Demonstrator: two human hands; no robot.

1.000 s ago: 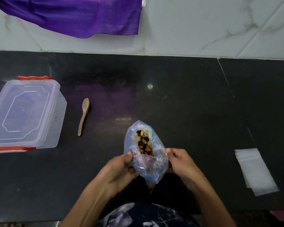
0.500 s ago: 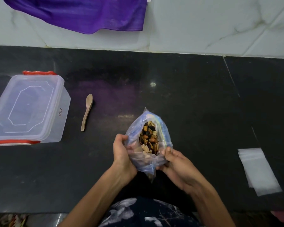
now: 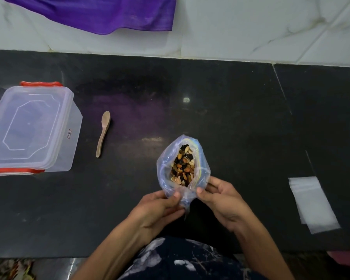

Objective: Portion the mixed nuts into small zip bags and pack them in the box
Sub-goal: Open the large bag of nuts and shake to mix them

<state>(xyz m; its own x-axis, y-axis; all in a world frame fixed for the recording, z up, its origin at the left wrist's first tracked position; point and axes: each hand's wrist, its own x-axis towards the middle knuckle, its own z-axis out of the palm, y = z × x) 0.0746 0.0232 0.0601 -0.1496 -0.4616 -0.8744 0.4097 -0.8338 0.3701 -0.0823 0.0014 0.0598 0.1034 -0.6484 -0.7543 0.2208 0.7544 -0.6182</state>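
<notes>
I hold the big clear bluish plastic bag of mixed nuts [image 3: 182, 168] just above the black stone desk [image 3: 230, 128], my left hand [image 3: 158, 209] pinching the near left side of its mouth and my right hand [image 3: 220, 201] pinching the near right side, so the opening gapes toward me. The job now, I judge, is to get this mouth wide and steady enough to scoop from. I should pull the two sides evenly apart and keep the bag's bottom resting low so the nuts don't spill over the far lip. The small wooden spoon [image 3: 103, 134] lies well to my left, beside the closed clear plastic box with red clips [image 3: 28, 128]; the stack of small clear zip bags [image 3: 311, 203] waits far right, untouched.
</notes>
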